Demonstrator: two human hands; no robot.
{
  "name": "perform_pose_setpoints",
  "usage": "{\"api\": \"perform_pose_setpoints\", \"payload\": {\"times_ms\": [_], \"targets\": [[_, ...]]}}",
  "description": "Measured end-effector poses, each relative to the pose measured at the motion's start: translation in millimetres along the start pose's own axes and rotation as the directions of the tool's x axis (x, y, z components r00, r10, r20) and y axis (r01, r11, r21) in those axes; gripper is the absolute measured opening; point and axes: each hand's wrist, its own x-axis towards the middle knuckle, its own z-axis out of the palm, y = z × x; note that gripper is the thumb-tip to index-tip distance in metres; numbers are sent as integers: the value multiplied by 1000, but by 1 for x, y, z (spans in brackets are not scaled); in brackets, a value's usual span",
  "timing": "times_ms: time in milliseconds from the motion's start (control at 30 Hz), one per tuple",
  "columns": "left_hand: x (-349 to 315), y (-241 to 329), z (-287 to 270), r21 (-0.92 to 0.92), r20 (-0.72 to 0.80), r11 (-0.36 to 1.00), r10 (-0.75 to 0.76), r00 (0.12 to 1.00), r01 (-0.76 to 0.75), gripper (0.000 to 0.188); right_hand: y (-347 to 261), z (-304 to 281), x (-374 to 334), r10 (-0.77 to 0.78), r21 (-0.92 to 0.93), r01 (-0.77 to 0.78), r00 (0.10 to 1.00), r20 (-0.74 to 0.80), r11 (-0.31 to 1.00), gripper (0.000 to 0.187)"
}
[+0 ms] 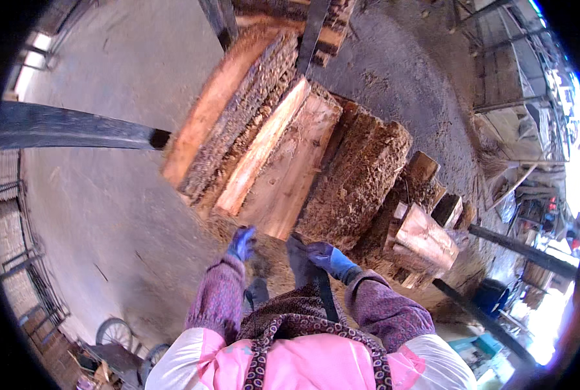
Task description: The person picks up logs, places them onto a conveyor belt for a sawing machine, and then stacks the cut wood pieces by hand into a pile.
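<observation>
Stacked in front of me is a pile of thick, rough-barked sawn timber. My left hand (241,244), in a blue-purple glove, is just below the near end of a pale narrow timber strip (264,149). Its fingers look apart, with nothing seen in them. To the right of that strip lies a wide flat plank (286,169). My right hand (329,257), in a blue glove, is by the near end of a bark-covered slab (358,175). Its fingers merge with a dark shape, so their grip is unclear.
A large bark-edged slab (225,104) lies left in the pile, and shorter blocks (426,240) lie at its right. A dark beam (75,127) reaches in from the left; another dark bar (524,250) crosses at right. A wheeled cart (117,354) stands at lower left.
</observation>
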Motion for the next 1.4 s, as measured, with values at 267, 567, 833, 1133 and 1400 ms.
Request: {"api": "perform_pose_setpoints", "payload": {"times_ms": [267, 567, 833, 1133, 1400], "targets": [[26, 20, 76, -767, 238, 639, 196, 951, 61, 38, -3, -53, 15, 196, 366, -180, 981, -8, 913, 41], [-148, 20, 204, -677, 625, 480, -23, 780, 557, 76, -133, -91, 66, -332, 252, 329, 943, -30, 910, 59], [-205, -35, 154, -366, 676, 721, -229, 701, 588, 74, -156, -63, -18, 150, 406, -120, 988, -43, 906, 38], [-169, -32, 42, 193, 386, 941, -333, 860, 278, 50, -101, 37, -215, -128, 22, 147, 921, -369, 989, 52], [-210, -56, 175, 217, 976, 968, -215, -35, 123, 63, -29, 165, -331, -418, 3, 562, 619, -665, 827, 61]]}}
